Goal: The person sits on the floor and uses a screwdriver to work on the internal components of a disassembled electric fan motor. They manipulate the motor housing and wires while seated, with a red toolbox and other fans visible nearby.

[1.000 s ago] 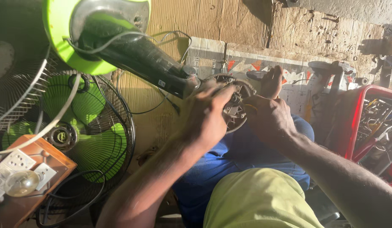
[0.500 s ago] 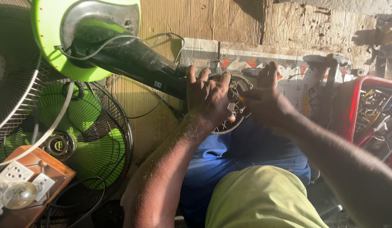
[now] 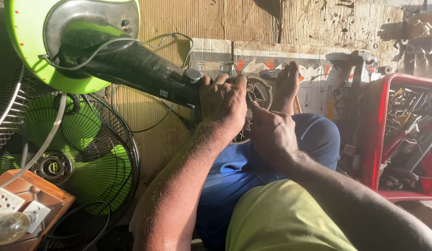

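Observation:
My left hand (image 3: 224, 106) grips the round metal motor housing (image 3: 259, 90) at the end of a black fan neck (image 3: 141, 74) that lies tilted across my lap. My right hand (image 3: 272, 132) is closed just right of it, fingertips pinched at the motor's face; what it pinches is too small to tell. The neck leads up left to a lime-green and grey fan base (image 3: 72, 42). My bare foot (image 3: 286, 86) rests behind the motor. My blue-trousered knee (image 3: 313, 135) lies under the hands.
A green-bladed fan in a black wire guard (image 3: 81, 158) lies at the left. A wooden board with white sockets and a bulb (image 3: 16, 209) sits at bottom left. A red crate of tools (image 3: 402, 135) stands at the right. Cardboard (image 3: 216, 23) covers the floor.
The view has shifted and closed in. My right hand has dropped from the motor's upper right to its lower face and closed. My left hand stays on the motor housing.

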{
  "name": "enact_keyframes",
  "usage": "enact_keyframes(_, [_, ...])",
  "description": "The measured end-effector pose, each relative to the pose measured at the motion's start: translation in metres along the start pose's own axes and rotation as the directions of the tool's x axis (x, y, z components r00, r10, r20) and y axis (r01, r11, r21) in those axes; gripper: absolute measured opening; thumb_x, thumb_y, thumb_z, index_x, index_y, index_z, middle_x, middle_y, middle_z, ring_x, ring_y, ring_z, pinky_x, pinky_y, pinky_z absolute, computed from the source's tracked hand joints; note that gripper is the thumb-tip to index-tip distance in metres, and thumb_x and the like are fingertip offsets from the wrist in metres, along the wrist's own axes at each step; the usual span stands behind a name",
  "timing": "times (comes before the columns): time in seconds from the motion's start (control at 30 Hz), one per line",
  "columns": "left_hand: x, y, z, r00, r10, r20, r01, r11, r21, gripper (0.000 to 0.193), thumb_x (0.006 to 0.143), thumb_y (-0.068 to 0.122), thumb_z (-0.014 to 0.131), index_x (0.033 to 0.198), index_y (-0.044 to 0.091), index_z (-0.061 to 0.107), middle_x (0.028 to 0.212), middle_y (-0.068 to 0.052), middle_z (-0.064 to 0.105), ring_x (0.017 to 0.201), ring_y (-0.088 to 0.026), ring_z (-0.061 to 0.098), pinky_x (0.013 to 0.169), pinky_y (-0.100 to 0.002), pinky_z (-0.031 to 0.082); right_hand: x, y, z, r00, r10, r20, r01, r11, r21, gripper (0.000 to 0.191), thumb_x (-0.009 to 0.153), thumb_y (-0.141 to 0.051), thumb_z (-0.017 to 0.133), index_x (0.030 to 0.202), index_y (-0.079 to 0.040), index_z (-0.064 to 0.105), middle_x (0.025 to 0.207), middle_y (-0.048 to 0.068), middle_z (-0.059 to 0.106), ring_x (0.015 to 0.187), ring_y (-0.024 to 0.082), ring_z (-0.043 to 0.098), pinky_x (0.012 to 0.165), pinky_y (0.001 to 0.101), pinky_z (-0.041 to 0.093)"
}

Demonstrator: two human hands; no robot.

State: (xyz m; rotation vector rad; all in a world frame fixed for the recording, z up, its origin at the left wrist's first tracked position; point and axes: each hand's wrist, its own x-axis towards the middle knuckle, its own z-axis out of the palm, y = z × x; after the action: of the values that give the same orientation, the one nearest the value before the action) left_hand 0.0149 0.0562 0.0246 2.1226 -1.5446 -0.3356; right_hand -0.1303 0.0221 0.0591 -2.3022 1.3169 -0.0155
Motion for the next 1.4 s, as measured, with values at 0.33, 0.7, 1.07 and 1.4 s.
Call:
enact_keyframes(0.33, [0.000,-0.004,0.016,1.000,0.013,-0.022,-0.014,0.999,-0.030,0.051,0.084,0.018,0.066,0.131,0.000,0.058,0.100,-0.018,0.076,0.122,-0.037,0.060,0.106,-0.066,0.030,-0.015,0.007,0.024,0.984,-0.108,-0.140,0.091,0.988,-0.122,0.049,0.087,-0.011,0.065,0.136,-0.011,0.065,0.085,0.017,0.070,0.076,0.038,0.071,0.070,0.0508,0.056])
enact_keyframes(0.7, [-0.001,-0.002,0.009,0.994,-0.012,0.112,0.014,1.000,-0.015,0.030,0.078,0.010,0.064,0.108,0.006,0.066,0.091,-0.017,0.075,0.114,-0.035,0.065,0.098,-0.057,0.038,-0.017,0.011,0.024,0.994,-0.015,-0.110,0.019,0.999,0.038,0.052,0.088,-0.011,0.065,0.140,-0.011,0.064,0.102,0.020,0.072,0.099,0.037,0.071,0.086,0.0473,0.057])
enact_keyframes(1.07, [0.008,-0.005,0.018,1.000,-0.004,-0.022,0.004,1.000,0.014,0.019,0.087,0.009,0.062,0.105,0.011,0.070,0.085,-0.013,0.077,0.105,-0.030,0.070,0.094,-0.056,0.043,0.020,0.020,-0.036,0.944,0.205,0.260,-0.231,0.971,0.070,0.038,0.092,-0.024,0.070,0.129,-0.021,0.071,0.108,0.018,0.078,0.102,0.029,0.075,0.096,0.0461,0.059])
enact_keyframes(1.4, [0.007,0.003,-0.009,0.981,-0.058,0.184,0.069,0.996,-0.055,0.056,0.063,0.021,0.088,0.113,0.008,0.065,0.095,-0.011,0.078,0.119,-0.031,0.064,0.103,-0.059,0.037,0.065,0.044,-0.040,0.845,0.257,0.468,-0.452,0.811,0.371,0.034,0.090,-0.017,0.073,0.122,-0.006,0.075,0.099,0.011,0.080,0.068,0.014,0.071,0.050,0.0259,0.051])
